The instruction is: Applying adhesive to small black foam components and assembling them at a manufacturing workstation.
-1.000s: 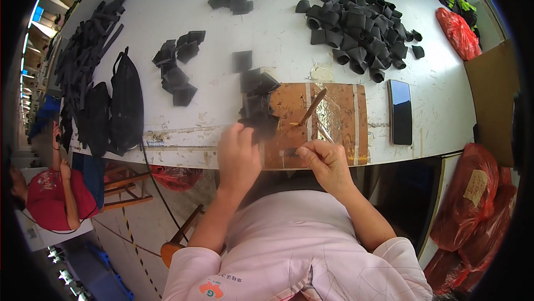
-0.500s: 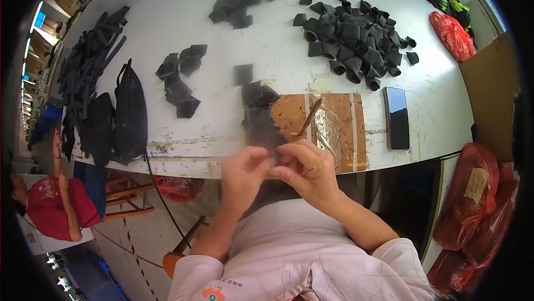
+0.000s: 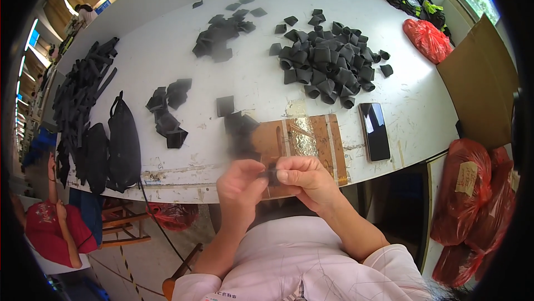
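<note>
At the near table edge, my left hand (image 3: pixel 240 185) and my right hand (image 3: pixel 308 181) meet with fingertips pinched on a small black fabric piece (image 3: pixel 271 176). Most of that piece is hidden by the fingers. Just beyond them lies a brown board (image 3: pixel 325 148) with strips of clear tape across it. Flat black pieces (image 3: pixel 240 128) overlap the board's left side, partly blurred. A large heap of black pieces curled into loops (image 3: pixel 328 59) sits farther off, right of centre. Flat black squares (image 3: pixel 222 37) lie at the far middle, and a smaller cluster (image 3: pixel 168 115) is left of the board.
Black strips (image 3: pixel 86 87) are piled at the table's left, beside a black mesh pouch (image 3: pixel 123 142). A phone (image 3: pixel 375 132) lies right of the board. A red plastic bag (image 3: pixel 427 41) and cardboard (image 3: pixel 481 84) stand at the right. Another person in red (image 3: pixel 58 231) is at lower left.
The view has shifted, so the table's things sit lower and farther left. My hands have turned slightly, and the black piece shows more between the fingertips. The brown stick over the board no longer stands up there.
</note>
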A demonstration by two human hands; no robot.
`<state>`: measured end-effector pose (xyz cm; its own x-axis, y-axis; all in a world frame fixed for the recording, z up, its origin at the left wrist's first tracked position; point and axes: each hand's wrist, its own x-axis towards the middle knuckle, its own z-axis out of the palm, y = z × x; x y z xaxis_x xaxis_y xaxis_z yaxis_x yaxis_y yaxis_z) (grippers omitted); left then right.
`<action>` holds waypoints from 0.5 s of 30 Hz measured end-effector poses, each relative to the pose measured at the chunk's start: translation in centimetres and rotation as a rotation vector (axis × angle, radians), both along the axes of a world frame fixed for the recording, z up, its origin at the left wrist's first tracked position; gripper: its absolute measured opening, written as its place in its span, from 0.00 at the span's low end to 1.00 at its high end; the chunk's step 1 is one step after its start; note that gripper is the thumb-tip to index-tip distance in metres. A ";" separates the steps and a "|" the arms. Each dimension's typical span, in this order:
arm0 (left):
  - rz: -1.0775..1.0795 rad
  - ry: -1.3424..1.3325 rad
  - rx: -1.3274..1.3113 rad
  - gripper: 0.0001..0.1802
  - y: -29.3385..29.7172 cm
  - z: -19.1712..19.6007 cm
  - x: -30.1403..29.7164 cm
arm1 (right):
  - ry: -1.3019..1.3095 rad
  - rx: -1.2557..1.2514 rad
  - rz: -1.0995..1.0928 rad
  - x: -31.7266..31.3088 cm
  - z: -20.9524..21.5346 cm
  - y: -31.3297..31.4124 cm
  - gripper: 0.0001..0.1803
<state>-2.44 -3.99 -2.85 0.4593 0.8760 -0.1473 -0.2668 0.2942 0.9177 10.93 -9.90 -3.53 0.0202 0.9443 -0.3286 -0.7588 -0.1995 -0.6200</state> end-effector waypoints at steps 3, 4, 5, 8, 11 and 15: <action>0.101 0.093 0.241 0.09 -0.6 0.3 1.3 | 0.049 0.076 0.053 0.3 0.7 -0.1 0.07; 0.098 0.086 0.245 0.09 -0.1 0.8 1.5 | 0.039 0.112 0.058 0.9 1.4 -0.1 0.09; -0.016 -0.204 -0.064 0.09 1.0 1.6 1.5 | -0.292 0.113 0.098 1.6 3.3 0.1 0.12; -0.417 -0.864 -0.646 0.12 3.8 3.4 2.0 | -0.560 0.249 0.016 2.3 8.1 1.9 0.15; -0.506 -1.064 -0.797 0.15 4.0 5.4 2.2 | -0.544 0.238 0.091 3.2 9.5 3.8 0.15; -0.381 -0.664 -0.649 0.14 4.8 1.5 2.2 | -0.346 0.241 0.188 4.3 4.2 4.6 0.16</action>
